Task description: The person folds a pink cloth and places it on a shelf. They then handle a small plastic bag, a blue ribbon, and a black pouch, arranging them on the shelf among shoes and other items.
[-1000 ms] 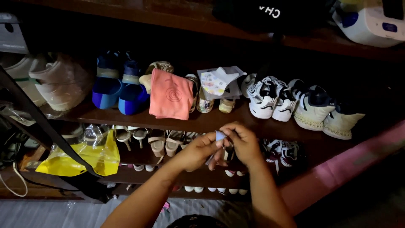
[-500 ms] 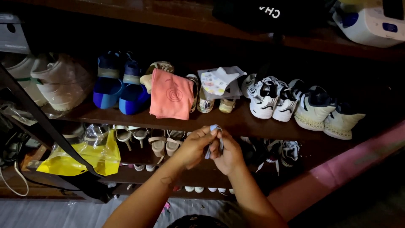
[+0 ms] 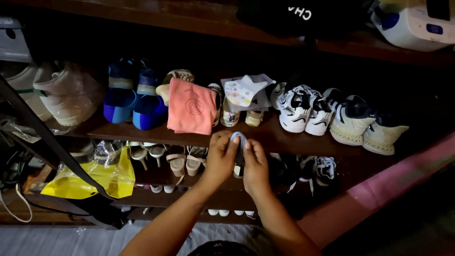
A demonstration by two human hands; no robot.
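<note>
Small blue band pinched in both hands, in front of the shoe shelf.
My left hand [image 3: 219, 159] and right hand [image 3: 256, 166] grip the band [image 3: 238, 138] at centre frame; it isn't set down yet, and the shelf [image 3: 142, 134] above holds shoes.

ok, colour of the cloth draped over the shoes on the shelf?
The cloth is salmon pink; head view.

Dim indoor view, light weak and falling from front onto shelf [image 3: 284, 137] edge. Recesses behind shelf edge and under upper board nearly black. Coral cloth [image 3: 192, 106] and yellow bag [image 3: 106, 178], left of and below shelf edge, catch most light. White sneakers [image 3: 303, 111] on shelf mildly bright, no glare. Lower right corner lost in shadow. Slight softness and grain throughout; hands' outlines faintly blurred.
</note>
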